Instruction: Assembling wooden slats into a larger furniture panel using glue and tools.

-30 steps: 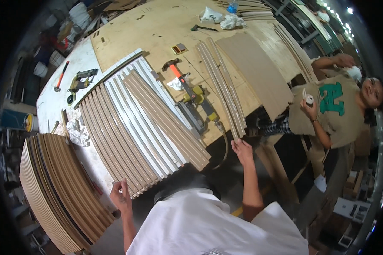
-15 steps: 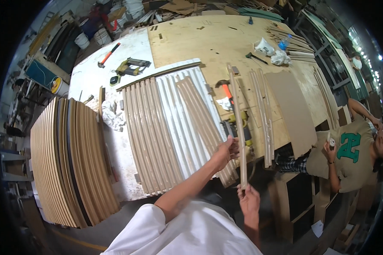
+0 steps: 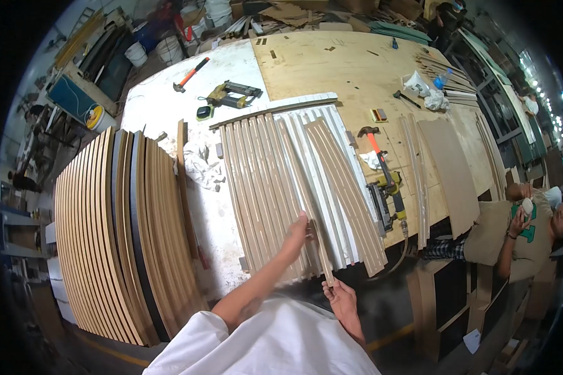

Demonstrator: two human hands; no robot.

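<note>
A long, thin wooden strip (image 3: 320, 250) is in both of my hands. My left hand (image 3: 297, 235) is closed on it partway along, and my right hand (image 3: 342, 299) pinches its near end. The strip lies lengthwise over a white ridged board (image 3: 331, 181), beside a row of parallel brown strips (image 3: 251, 187) on the board's left. Several more strips (image 3: 347, 194) rest at a slant across the right side of the board, with whitish streaks on their faces. A pale crossbar (image 3: 275, 110) borders the far end.
A tall stack of slatted panels (image 3: 97, 237) stands left. Nail guns (image 3: 231, 94) and orange-handled hammers (image 3: 375, 147) lie on the worktable (image 3: 319, 62). Loose strips (image 3: 414, 181) and a brown sheet (image 3: 449, 175) lie right. Another person (image 3: 500, 234) is at the right edge.
Both hands have carried the strip leftward, from beside the nail gun on the right to over the ridged board, against the laid row. My view has shifted somewhat.
</note>
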